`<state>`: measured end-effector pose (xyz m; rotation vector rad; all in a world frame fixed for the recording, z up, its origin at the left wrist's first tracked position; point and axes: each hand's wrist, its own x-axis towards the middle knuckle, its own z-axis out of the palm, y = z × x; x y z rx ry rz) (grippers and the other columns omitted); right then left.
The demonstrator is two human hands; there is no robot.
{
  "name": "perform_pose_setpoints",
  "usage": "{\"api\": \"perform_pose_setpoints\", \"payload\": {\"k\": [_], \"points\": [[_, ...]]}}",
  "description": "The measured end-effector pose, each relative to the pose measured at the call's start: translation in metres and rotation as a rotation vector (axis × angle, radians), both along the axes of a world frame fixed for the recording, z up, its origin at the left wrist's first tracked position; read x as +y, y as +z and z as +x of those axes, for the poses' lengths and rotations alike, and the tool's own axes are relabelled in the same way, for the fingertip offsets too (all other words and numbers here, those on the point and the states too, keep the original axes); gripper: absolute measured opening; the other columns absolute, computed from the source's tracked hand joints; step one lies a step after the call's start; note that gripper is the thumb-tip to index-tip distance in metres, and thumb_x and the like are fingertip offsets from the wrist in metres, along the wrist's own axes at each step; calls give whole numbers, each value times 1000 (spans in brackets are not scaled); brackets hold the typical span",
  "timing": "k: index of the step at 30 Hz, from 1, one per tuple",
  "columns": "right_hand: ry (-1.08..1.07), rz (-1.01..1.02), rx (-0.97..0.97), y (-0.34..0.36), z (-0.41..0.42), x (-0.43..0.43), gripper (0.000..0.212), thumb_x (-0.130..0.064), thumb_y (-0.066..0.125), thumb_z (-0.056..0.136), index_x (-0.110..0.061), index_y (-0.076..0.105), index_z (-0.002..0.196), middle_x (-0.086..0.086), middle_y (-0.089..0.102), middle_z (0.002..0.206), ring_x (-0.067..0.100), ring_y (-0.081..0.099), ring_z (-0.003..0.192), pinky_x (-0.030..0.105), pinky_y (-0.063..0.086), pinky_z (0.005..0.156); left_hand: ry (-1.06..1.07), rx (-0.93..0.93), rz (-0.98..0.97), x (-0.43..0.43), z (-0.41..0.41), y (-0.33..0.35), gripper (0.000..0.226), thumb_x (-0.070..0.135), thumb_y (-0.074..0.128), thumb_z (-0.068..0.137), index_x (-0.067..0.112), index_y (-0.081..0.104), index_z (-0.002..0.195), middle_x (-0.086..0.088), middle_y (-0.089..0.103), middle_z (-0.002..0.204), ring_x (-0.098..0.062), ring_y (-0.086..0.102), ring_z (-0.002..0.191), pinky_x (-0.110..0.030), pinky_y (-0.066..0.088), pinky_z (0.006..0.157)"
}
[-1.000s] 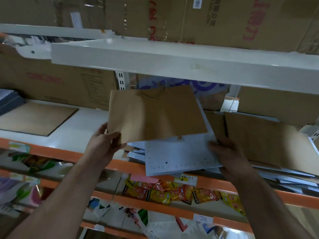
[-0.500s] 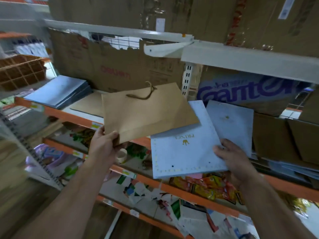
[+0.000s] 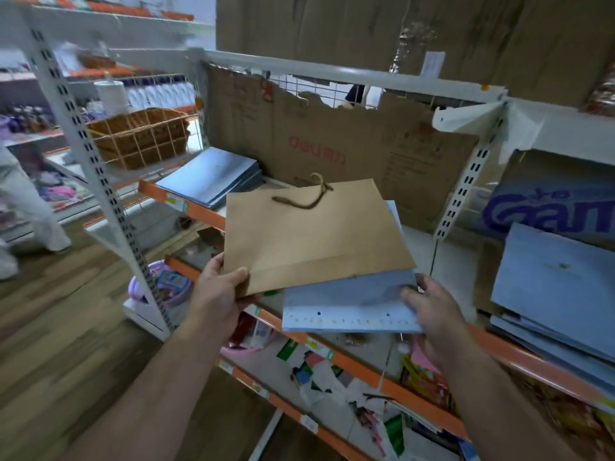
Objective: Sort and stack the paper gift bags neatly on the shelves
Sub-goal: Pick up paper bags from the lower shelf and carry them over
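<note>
My left hand (image 3: 219,291) pinches the near left corner of a flat brown bag (image 3: 316,234), thumb on top, holding it above the orange shelf (image 3: 199,211) edge. My right hand (image 3: 432,307) grips the near right corner of a blue bag (image 3: 349,304) lying partly under the brown one. A blue stack (image 3: 213,176) sits far left on the shelf; more blue bags (image 3: 559,287) lean at right.

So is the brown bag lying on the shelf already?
No, the left hand grips the brown bag by its lower corner, held up in front of the shelf.
</note>
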<state>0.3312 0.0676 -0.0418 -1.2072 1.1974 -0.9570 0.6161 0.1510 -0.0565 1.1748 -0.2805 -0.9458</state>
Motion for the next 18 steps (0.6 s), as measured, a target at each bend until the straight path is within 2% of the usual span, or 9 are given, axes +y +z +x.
{"api": "perform_pose_setpoints", "payload": {"k": [2, 4, 5, 6, 8, 10, 14, 18], "points": [[-1, -11, -23, -2, 27, -13, 21, -3, 50, 100, -19, 64, 101, 16, 70, 99, 32, 66, 83, 35, 52, 59, 15, 9, 0, -2, 17, -2, 31, -8, 46, 97, 16, 54, 115, -9, 64, 104, -22, 61, 73, -29, 52, 41], [-15, -10, -57, -5, 55, -27, 21, -2, 51, 100, -17, 66, 98, 16, 71, 100, 35, 68, 88, 47, 56, 74, 32, -6, 12, -9, 36, -5, 31, -9, 46, 97, 18, 56, 110, -9, 63, 102, -22, 60, 71, -29, 52, 41], [-20, 3, -64, -8, 68, -37, 21, -1, 52, 99, -17, 66, 99, 14, 72, 96, 35, 68, 86, 50, 56, 75, 40, -15, 18, -13, 46, -6, 32, -9, 46, 97, 20, 56, 108, -10, 62, 103, -22, 60, 71, -30, 53, 42], [-24, 16, -71, -9, 81, -47, 21, -1, 52, 99, -17, 65, 102, 11, 71, 91, 32, 69, 80, 47, 57, 69, 47, -22, 24, -18, 57, -6, 33, -9, 46, 96, 20, 57, 108, -11, 62, 104, -22, 60, 71, -31, 54, 44], [-30, 29, -81, -13, 106, -70, 22, 1, 49, 98, -15, 64, 104, 10, 70, 88, 25, 68, 72, 32, 55, 53, 55, -33, 37, -31, 78, -5, 33, -9, 46, 97, 20, 57, 107, -10, 63, 102, -21, 61, 70, -31, 55, 46], [-8, 20, -77, -14, 130, -96, 25, 2, 44, 99, -12, 63, 107, 13, 68, 94, 28, 66, 78, 30, 54, 53, 68, -41, 47, -47, 98, -3, 32, -9, 45, 97, 20, 57, 106, -7, 65, 97, -21, 61, 70, -29, 54, 46], [15, 16, -106, -16, 179, -144, 29, 2, 42, 101, -18, 63, 100, 12, 69, 94, 31, 66, 82, 34, 54, 66, 83, -78, 69, -82, 136, 6, 31, -9, 44, 98, 19, 57, 104, -5, 64, 90, -19, 58, 65, -28, 49, 46], [32, 45, -187, -15, 223, -184, 28, -2, 45, 102, -23, 64, 104, 19, 69, 109, 37, 66, 95, 49, 53, 86, 118, -63, 67, -111, 171, 15, 30, -10, 43, 98, 13, 55, 112, -8, 60, 82, -19, 53, 53, -25, 45, 36]]}}
